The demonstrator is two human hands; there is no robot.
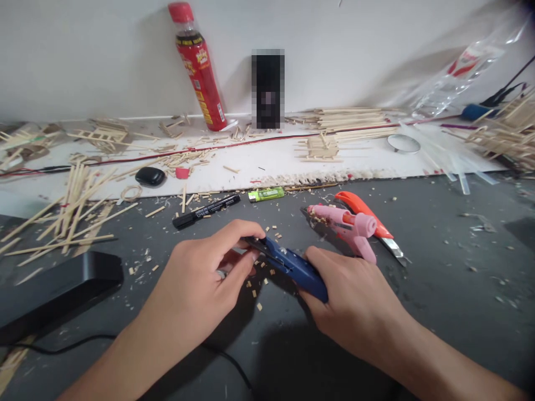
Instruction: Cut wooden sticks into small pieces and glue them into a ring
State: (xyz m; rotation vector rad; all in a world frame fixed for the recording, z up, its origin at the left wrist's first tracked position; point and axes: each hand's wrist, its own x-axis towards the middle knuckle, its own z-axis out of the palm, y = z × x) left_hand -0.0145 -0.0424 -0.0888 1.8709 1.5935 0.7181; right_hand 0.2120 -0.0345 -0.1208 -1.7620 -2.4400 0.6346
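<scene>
My right hand (349, 292) is wrapped round the rear of a blue utility knife (298, 272) with a metal screw on its side. At the knife's front end, the thumb and fingers of my left hand (213, 275) are closed in a pinch around its dark tip. The knife is held above the dark tabletop, its front pointing left and away from me. My left fingers partly hide the tip, so I cannot tell whether a blade is out. Small cut wooden bits (259, 307) lie scattered below it.
A pink glue gun (343, 223) lies beside an orange cutter (368, 214). Beyond my hands are a black marker (207, 211) and a green lighter (266, 194). Wooden sticks (75, 211) and a black box-like device (62, 292) sit left. A red bottle (200, 72) leans on the wall.
</scene>
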